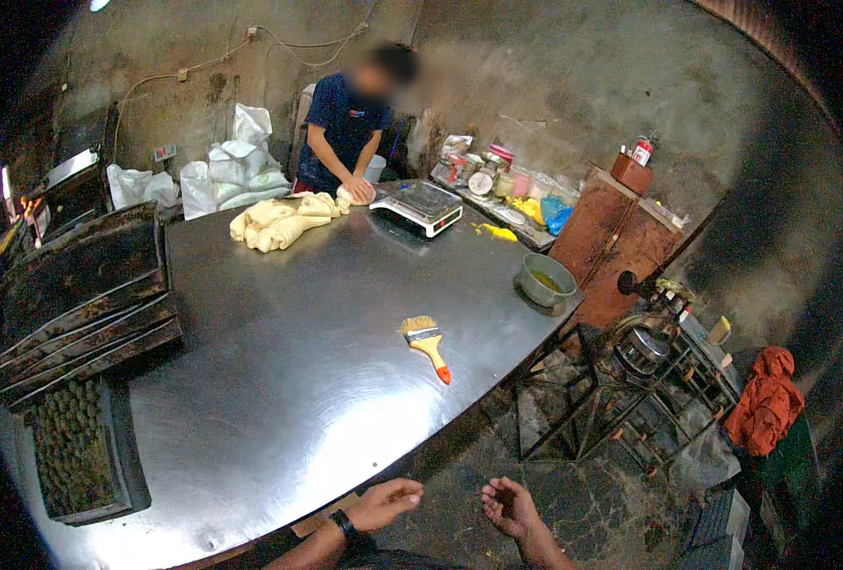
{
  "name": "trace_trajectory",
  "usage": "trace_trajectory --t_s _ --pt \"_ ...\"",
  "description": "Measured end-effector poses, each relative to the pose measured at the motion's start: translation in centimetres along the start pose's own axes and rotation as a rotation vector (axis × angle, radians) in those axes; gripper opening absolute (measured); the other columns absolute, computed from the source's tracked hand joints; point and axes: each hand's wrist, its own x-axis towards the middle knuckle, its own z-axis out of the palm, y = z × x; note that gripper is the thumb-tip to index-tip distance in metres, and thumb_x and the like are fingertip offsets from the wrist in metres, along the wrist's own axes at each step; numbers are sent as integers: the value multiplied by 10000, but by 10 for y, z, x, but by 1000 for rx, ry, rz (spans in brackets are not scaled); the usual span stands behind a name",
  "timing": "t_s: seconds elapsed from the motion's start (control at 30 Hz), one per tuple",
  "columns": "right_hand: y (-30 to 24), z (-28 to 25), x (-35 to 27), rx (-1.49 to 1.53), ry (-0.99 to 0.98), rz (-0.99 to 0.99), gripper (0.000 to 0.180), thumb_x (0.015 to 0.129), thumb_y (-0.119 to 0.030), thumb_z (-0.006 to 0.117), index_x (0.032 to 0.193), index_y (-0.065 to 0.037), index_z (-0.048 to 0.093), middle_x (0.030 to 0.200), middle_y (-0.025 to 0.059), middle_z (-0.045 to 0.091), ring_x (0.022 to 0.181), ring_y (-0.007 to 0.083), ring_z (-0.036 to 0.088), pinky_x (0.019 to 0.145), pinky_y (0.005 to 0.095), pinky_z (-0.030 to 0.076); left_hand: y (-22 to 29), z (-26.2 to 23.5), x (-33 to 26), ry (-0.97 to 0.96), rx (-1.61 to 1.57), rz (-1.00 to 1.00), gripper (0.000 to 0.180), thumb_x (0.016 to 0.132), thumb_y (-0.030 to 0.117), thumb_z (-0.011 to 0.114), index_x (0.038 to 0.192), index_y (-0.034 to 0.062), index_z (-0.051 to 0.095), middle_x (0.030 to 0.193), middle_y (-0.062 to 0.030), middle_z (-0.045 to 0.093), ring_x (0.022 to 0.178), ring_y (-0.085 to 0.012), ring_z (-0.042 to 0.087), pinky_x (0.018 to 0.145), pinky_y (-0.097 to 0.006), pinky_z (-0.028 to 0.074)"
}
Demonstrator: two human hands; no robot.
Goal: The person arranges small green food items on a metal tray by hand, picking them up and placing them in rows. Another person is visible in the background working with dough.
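Beyond the table's [279, 380] near edge, left hand [388, 502] and right hand [509, 506] hang spread, empty, brush [425, 343] unreached.

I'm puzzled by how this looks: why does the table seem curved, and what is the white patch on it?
Head view: the fisheye lens bends the steel table edge and darkens the corners; the white patch is glare from a light on the metal; the co-worker's face is blurred.

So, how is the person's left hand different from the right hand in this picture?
The left hand has a dark band at its wrist; the right hand has a bare wrist. The left hand lies by the edge of the metal table; the right hand is over the floor. Both are open and hold nothing.
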Motion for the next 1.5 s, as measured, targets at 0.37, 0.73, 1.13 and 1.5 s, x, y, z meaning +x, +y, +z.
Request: trace_trajectory --t_s 0.37,0.73,1.13,1.5 --pt "-126 52 98 -95 -90 14 236 850 -290 542 915 -65 570 858 88 612 729 212 607 629 314 512 37 -44 162 199 -165 23 289 882 207 545 1089 6 529 1037 -64 581 986 -131 524 866 -268 418" --pt "-252 23 257 -256 -354 253 218 879 -259 496 865 -47 547 878 107 593 793 223 589 697 330 502 4 -34 270 639 -215 -77 305 875 217 541 1081 -8 530 1009 -73 597 884 -114 533 774 -250 434" --pt "-278 72 340 -482 -809 720 243 855 -279 515 885 -41 554 801 68 570 685 185 568 611 307 474 33 103 284 1126 -264 -130 430 898 249 497 1213 -33 421 1165 -155 532 1082 -230 511 933 -347 400" --pt "-213 85 276 -585 -895 828 232 878 -260 499 908 -40 565 838 63 620 740 163 616 656 293 504 2 121 247 1154 -501 -79 370 917 253 461 1187 2 441 1162 -103 545 1062 -199 519 881 -321 391"
